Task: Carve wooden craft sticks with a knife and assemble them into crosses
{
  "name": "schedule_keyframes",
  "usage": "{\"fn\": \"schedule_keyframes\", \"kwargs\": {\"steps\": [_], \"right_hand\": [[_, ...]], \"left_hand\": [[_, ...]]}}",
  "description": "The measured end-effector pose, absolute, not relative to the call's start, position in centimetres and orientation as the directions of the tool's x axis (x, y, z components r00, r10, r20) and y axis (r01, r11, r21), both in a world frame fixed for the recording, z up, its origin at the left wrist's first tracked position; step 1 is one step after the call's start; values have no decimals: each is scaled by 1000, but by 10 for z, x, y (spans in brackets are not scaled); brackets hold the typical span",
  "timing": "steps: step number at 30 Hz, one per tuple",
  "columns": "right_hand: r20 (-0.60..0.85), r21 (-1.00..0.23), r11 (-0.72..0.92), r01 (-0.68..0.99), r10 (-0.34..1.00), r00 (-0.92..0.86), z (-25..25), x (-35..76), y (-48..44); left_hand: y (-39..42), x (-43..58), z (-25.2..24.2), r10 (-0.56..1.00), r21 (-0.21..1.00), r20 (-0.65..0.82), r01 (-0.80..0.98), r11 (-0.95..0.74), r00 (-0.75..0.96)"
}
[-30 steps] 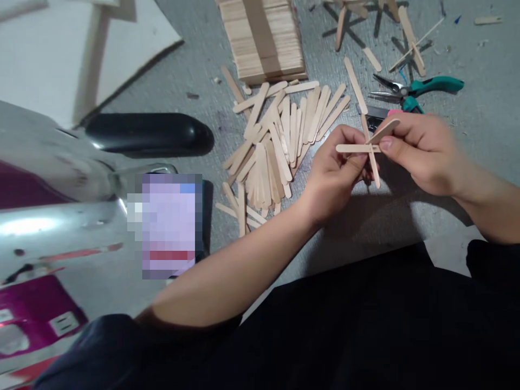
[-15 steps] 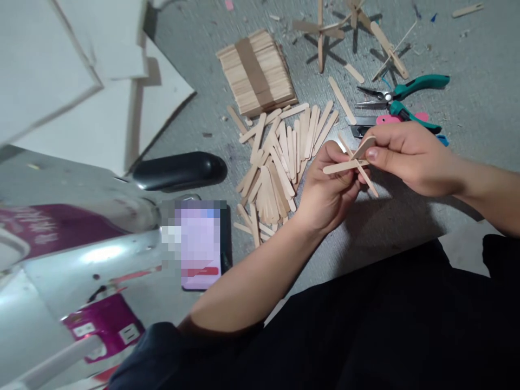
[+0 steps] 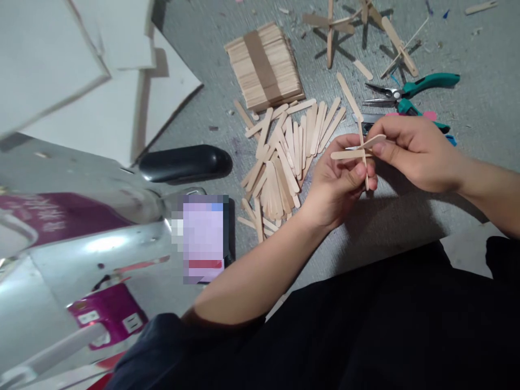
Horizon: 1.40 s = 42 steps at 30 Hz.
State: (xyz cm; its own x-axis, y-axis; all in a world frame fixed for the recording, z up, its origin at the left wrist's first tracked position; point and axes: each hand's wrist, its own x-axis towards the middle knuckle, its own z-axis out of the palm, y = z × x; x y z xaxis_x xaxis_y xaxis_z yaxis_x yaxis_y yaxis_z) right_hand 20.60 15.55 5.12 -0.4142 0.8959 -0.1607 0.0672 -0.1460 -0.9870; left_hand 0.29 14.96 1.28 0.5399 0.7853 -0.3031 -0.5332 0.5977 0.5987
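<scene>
My left hand [image 3: 339, 181] pinches the lower end of a small assembly of crossed wooden craft sticks [image 3: 346, 155]. On the assembly's right side, my right hand [image 3: 406, 154] grips other sticks between thumb and fingers, one of them tilted upward. How the sticks join is hidden by the fingers. Just left of my left hand spreads a loose pile of craft sticks [image 3: 276, 189]. Green-handled pliers [image 3: 433, 84] lie open beyond my right hand, and a pink-handled cutter [image 3: 429, 115] is partly covered by it.
A banded bundle of craft sticks [image 3: 264, 67] sits behind the pile. Crossed-stick pieces [image 3: 330, 27] stand at the back. To the left are a black case [image 3: 187, 163], a phone [image 3: 203, 233], white sheets [image 3: 93, 114] and a purple socket block [image 3: 109, 314].
The crossed sticks have turned, so the one that slanted now stands nearly upright. My left thumb has come onto its lower end. The whole view has shifted slightly.
</scene>
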Motion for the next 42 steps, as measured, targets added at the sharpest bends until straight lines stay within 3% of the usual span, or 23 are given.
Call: {"fn": "schedule_keyframes", "kwargs": {"steps": [7,15,23,30,36,42], "right_hand": [[-184,-977,-140,160,933,-310,55,206,155],[-170,-985,-148,90,926,-338,53,204,152],[-119,-974,-41,224,930,-348,52,208,157],[-166,-956,-84,282,945,-281,61,205,153],[-234,-931,-162,326,953,-193,67,200,145],[-188,-917,-98,387,962,-200,69,197,144]], "left_hand": [[152,3,13,773,560,-322,-549,621,546],[151,3,14,788,590,-347,-535,605,508],[152,5,15,739,536,-418,-513,670,528],[153,4,15,745,521,-358,-542,660,563],[152,4,18,715,523,-443,-491,696,541],[152,2,17,704,464,-422,-531,709,572]]}}
